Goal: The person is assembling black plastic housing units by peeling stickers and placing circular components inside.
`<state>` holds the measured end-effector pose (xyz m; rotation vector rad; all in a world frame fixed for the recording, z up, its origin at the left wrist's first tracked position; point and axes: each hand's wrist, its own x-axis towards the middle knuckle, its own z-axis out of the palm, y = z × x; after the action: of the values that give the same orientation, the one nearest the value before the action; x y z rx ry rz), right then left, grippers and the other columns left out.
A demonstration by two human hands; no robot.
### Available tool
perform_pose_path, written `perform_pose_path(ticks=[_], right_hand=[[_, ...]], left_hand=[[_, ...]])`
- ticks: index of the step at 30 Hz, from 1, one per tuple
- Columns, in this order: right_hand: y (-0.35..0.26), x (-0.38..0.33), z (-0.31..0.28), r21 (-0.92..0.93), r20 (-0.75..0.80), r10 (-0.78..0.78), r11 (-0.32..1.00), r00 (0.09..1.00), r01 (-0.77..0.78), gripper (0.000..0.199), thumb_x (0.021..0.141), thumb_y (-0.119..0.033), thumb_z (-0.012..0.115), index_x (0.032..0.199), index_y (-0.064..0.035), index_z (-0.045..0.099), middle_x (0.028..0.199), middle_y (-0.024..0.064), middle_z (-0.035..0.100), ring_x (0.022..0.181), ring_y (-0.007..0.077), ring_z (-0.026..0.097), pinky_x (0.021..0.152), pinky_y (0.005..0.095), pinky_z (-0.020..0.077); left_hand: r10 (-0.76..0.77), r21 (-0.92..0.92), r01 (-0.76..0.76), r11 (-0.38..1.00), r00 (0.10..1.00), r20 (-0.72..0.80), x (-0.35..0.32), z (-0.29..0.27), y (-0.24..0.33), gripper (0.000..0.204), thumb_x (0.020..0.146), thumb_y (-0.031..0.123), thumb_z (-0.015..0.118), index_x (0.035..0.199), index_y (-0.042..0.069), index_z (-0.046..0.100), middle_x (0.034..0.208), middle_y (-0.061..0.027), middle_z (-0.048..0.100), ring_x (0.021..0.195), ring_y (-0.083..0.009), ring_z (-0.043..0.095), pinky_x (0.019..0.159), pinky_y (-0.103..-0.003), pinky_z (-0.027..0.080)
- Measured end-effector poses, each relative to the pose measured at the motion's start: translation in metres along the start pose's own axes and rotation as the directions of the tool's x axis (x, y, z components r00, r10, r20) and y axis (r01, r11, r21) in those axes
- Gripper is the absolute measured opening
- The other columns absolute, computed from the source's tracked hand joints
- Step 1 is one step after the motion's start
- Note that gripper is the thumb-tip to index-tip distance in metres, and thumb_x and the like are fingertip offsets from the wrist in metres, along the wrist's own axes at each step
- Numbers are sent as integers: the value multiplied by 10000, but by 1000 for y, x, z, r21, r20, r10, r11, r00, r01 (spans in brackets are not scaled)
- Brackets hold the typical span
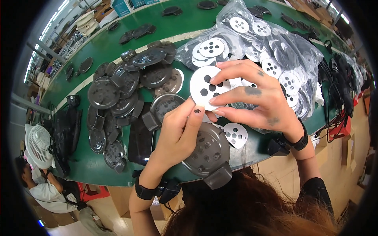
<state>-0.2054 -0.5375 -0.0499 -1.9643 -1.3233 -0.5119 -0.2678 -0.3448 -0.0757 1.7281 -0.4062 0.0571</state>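
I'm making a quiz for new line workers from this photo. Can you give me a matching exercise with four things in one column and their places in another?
Things:
1. white perforated disc
2. dark round housing
3. clear bag of discs
4. white fan

Places:
A. at the far left edge, beside the green table
B. pinched in the fingers of the right hand
C. lying on the table behind the hands, to the right
D. held by the left hand at the near table edge

Pairs: 1-B, 2-D, 3-C, 4-A
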Motion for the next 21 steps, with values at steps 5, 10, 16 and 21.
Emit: perform_pose_path(ticks=[5, 10, 16, 21], right_hand=[[-5, 0, -4, -77, 35, 3, 997, 999, 0, 199, 632, -81, 749, 825, -94, 702, 947, 43, 642, 1010, 280, 586, 835, 385, 464], [-1, -6, 6, -104, 32, -49, 993, 998, 52, 140, 698, -125, 719, 809, -67, 658, 892, 10, 617, 806, 213, 603, 755, 335, 464], [-10, -8, 12, -83, 21, -65, 994, 998, 67, 249, 624, 20, 736, 852, -8, 641, 822, 64, 630, 719, 221, 622, 625, 323, 518], [-10, -8, 14, -77, 15, -63, 995, 998, 64, 258, 615, 51, 721, 849, 0, 626, 787, 73, 616, 686, 235, 618, 603, 322, 520]], left_hand=[[46, 107, -45, 993, 999, -8, 1, -1, 1, 275, 960, 175, 385, 986, -26, 571, 771, -91, 616, 664, -150, 571, 597, -259, 428], [48, 199, -45, 979, 999, -10, 2, -2, 0, 228, 943, 139, 424, 929, -23, 584, 761, -97, 613, 615, -160, 553, 564, -268, 415], [99, 298, -87, 951, 995, -26, 1, -2, -1, 199, 920, 104, 459, 830, -21, 585, 712, -111, 585, 561, -199, 531, 517, -278, 399], [153, 349, -136, 927, 988, -23, 2, -1, -3, 151, 897, 64, 484, 804, -22, 567, 686, -117, 560, 552, -231, 523, 506, -288, 394]])
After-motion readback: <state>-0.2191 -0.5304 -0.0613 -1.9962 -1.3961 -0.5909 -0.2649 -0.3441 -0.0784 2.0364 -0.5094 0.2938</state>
